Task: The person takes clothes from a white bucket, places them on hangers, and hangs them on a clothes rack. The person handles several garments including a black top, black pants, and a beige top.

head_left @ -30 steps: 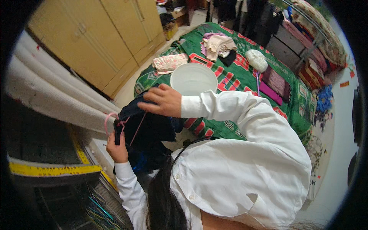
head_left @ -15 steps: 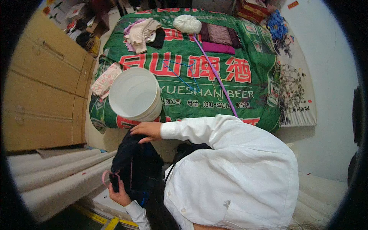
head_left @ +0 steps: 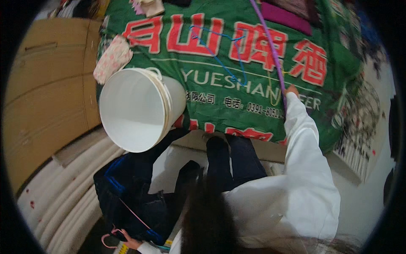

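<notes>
My left hand (head_left: 130, 241) is low in the view, closed at the top of a pink clothes hanger (head_left: 108, 242). On this hanger hangs a dark garment (head_left: 131, 190) with blue trim, spread over my left side and partly over the floor. My right arm stretches out over the bed, and my right hand (head_left: 292, 89) is closed at the lower part of a long purple pole (head_left: 270, 38). Its fingers are partly hidden. A blue clothes hanger (head_left: 216, 53) lies flat on the green bed cover (head_left: 198, 106), left of the pole.
A white bucket (head_left: 176, 94) tilts toward me at the bed's near left edge. Beside it lies a pink-patterned cloth (head_left: 112, 59). Folded purple fabric (head_left: 287, 17) is at the far side. Wooden cabinets (head_left: 55, 89) line the left, with pale rolls (head_left: 76, 190) below.
My right hand has left the dark garment and reached right to the purple pole. My left hand has lowered with the hanger and garment. The view has moved closer to the bed.
</notes>
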Tool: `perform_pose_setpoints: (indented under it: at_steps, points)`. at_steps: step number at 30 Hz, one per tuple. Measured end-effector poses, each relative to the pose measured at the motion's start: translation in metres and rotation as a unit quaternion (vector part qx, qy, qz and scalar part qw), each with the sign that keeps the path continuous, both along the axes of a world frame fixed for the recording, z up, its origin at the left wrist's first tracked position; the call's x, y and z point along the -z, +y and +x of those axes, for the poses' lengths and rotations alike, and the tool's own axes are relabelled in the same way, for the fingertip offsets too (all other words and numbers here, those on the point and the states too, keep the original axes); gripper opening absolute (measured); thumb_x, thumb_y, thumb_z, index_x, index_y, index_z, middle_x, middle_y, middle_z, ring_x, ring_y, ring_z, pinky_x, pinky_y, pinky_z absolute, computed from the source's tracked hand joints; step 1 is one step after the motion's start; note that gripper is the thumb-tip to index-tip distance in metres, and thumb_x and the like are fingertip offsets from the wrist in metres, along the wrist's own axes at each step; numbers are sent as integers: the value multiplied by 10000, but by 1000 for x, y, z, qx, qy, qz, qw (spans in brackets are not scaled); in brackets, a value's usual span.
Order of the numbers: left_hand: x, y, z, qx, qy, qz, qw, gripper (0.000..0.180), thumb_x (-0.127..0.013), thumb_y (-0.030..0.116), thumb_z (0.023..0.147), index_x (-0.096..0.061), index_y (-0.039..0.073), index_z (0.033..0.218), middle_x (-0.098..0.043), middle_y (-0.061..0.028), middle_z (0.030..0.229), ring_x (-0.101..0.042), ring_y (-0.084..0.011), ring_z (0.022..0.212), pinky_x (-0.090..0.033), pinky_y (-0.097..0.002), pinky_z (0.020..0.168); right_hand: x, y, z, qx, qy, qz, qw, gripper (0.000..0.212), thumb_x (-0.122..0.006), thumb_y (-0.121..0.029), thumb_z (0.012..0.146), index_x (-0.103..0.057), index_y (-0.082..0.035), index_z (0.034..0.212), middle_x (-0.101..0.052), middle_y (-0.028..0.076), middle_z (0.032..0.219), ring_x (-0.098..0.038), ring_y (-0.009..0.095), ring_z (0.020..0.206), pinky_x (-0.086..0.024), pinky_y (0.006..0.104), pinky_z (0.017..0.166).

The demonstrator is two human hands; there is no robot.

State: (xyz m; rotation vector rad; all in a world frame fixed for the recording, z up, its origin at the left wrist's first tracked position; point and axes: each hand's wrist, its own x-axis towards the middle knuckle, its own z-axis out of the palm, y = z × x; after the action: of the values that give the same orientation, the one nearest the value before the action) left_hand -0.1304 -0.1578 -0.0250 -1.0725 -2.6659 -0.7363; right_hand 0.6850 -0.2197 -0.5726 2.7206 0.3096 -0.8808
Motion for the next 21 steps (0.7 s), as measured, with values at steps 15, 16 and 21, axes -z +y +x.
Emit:
perform_pose_setpoints:
  at_steps: [15, 16, 21]
  points:
    - [-93, -43, 55, -53, -194, 212, 956, 338, -723, 155, 778, -639, -21, 1054, -665, -109, 1006, -651, -233, 888, -532, -334, 836, -47, 30, -129, 76, -8, 397, 915, 610, -564, -585, 832, -671, 13, 882, -644, 188, 728, -584, 345, 643, -431, 440, 619]
    - [-100, -36, 58, -114, -280, 298, 905, 287, -725, 87, 755, -645, -8, 1014, -650, -109, 1015, -653, -226, 866, -549, -347, 815, -17, 11, -115, 46, 35, 401, 914, 544, -594, -511, 851, -647, 29, 830, -603, 130, 635, -535, 261, 570, -409, 407, 568]
    - [-131, -63, 25, -26, -229, 388, 893, 383, -720, 9, 709, -594, 0, 1071, -642, -141, 983, -661, -268, 818, -577, -388, 738, -160, 47, -231, -206, 359, 561, 716, 149, -599, -114, 759, -546, -32, 646, -474, -1, 532, -431, 99, 482, -345, 281, 455]
